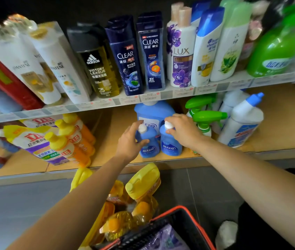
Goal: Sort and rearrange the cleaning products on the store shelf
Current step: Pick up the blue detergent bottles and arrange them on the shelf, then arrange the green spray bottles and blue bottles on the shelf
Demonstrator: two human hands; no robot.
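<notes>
Two small blue bottles with white caps stand side by side near the front of the lower wooden shelf (117,123). My left hand (131,141) is wrapped around the neck of the left blue bottle (149,147). My right hand (182,129) grips the white cap of the right blue bottle (171,147) from above. Behind them stands a large blue jug (153,112). Left of the gap are orange bottles with yellow caps (76,139) and a yellow-purple refill pouch (29,139). To the right are green trigger sprayers (206,118) and a white toilet-cleaner bottle with a blue cap (244,121).
The upper shelf (161,95) carries shampoo and body-wash bottles behind a clear rail. Below the lower shelf, on the grey floor, lie yellow detergent jugs and pouches (141,186). A black basket with an orange rim (179,212) sits at the bottom, holding a purple pack.
</notes>
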